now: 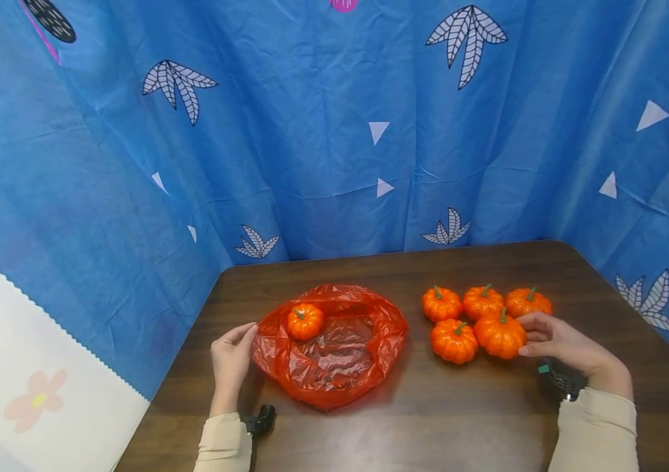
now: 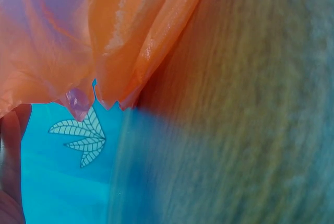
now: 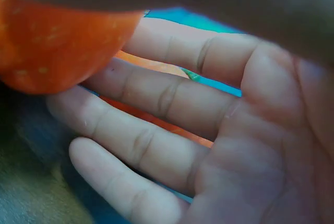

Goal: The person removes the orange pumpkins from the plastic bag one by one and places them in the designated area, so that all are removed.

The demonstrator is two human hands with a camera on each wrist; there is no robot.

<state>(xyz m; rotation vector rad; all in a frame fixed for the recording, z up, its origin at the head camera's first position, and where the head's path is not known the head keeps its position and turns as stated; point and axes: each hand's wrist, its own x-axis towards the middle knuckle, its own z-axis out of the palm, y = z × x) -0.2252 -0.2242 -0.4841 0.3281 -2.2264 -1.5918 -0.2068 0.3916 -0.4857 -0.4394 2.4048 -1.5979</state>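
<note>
A thin red plastic bag [image 1: 334, 393] lies spread with its mouth facing up, and one small orange pumpkin [image 1: 305, 322] sits inside it at the left. My left hand [image 1: 231, 359] pinches the bag's left rim between thumb and fingers; the left wrist view shows the bag's hanging folds [image 2: 141, 36] close up. On the right, my right hand [image 1: 565, 347] grips the right side of another small pumpkin [image 1: 500, 335] with a green stem. Its fingers [image 3: 172, 98] reach along that pumpkin in the right wrist view. Whether this pumpkin touches the table cannot be told.
Several more pumpkins stand close around the gripped one: one at front left [image 1: 454, 341], others behind it [image 1: 441, 305], [image 1: 483, 302] and at back right [image 1: 528, 302]. All rest on a dark wooden table [image 1: 393, 419]. A blue patterned curtain [image 1: 323, 131] hangs behind and beside the table.
</note>
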